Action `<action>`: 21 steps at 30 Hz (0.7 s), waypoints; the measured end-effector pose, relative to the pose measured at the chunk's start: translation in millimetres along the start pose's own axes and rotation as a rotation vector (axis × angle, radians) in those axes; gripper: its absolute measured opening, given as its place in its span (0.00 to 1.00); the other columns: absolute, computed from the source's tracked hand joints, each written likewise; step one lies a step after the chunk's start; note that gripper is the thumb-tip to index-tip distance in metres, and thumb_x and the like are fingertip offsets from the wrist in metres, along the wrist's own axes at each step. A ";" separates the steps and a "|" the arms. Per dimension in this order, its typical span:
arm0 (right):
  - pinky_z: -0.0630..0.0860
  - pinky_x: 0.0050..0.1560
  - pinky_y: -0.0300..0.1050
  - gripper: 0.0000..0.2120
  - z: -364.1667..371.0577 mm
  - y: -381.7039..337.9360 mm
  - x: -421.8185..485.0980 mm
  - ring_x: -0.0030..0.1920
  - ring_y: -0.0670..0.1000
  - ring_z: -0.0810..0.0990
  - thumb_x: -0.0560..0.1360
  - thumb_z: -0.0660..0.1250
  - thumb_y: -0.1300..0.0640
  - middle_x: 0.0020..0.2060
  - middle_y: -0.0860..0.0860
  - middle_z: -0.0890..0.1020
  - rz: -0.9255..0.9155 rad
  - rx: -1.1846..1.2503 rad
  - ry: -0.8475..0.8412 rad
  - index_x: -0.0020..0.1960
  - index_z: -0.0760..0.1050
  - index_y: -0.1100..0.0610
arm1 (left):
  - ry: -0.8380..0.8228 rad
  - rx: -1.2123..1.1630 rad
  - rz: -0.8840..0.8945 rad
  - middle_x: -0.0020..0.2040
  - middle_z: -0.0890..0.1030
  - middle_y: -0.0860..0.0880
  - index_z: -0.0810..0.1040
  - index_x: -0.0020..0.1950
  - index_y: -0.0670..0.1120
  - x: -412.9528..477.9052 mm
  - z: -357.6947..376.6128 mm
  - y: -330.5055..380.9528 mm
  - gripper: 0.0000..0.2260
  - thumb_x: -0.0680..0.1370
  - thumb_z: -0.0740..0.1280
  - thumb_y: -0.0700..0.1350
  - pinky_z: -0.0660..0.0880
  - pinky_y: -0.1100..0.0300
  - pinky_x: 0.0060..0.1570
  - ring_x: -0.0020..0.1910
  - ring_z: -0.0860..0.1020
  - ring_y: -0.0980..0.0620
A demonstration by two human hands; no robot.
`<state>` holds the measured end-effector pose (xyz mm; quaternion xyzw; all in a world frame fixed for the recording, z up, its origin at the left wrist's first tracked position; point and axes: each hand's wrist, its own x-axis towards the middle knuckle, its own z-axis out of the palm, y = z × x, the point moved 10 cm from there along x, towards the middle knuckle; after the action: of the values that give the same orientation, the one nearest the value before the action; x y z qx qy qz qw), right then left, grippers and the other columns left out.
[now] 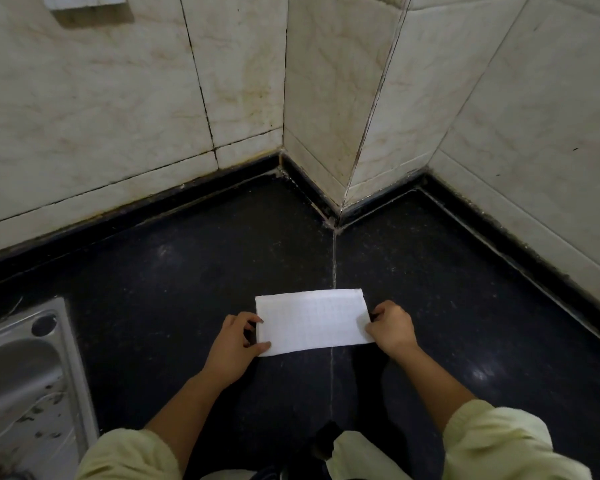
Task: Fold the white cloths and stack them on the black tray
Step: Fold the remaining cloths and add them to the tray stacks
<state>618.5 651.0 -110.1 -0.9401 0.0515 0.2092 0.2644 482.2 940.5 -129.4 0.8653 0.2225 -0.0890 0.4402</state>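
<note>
Cloth (312, 322), white, folded to a flat rectangle, lies on dark bench (174, 271) at 6 o'clock of view centre, long side running 9 to 3. Faint grid texture on top face.

Left hand (238, 344) is at the cloth's 9 o'clock short edge. Thumb and forefinger curl onto that edge and pinch it; how the other fingers lie, cannot tell.

Right hand (392, 329) is at the 3 o'clock short edge, fingers curled, gripping it. Fingertips overlap the cloth's near corner.

Both forearms come in from 6 o'clock, pale sleeves (499, 441) pushed up above the wrists.

Pale seam (334, 265) in the bench runs from 12 o'clock, passes under the cloth and shows again at 6.

Steel sink (21, 375) sits at 8 o'clock, well apart from the cloth, with dark specks in the basin.

Tiled wall (118, 98) closes the bench from 9 through 12 to 3, with a jutting corner at 12.
</note>
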 end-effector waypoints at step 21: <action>0.69 0.34 0.43 0.06 2.2 -13.0 -8.7 0.36 0.51 0.74 0.74 0.67 0.60 0.37 0.56 0.77 0.287 0.582 -0.113 0.43 0.76 0.63 | -0.018 -0.020 -0.019 0.51 0.73 0.52 0.71 0.60 0.54 9.9 -3.3 -5.1 0.17 0.74 0.72 0.47 0.72 0.65 0.44 0.44 0.76 0.56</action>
<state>612.5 663.1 -101.9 -0.7952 0.2263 0.2728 0.4920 488.4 948.8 -134.6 0.8581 0.2275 -0.0985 0.4497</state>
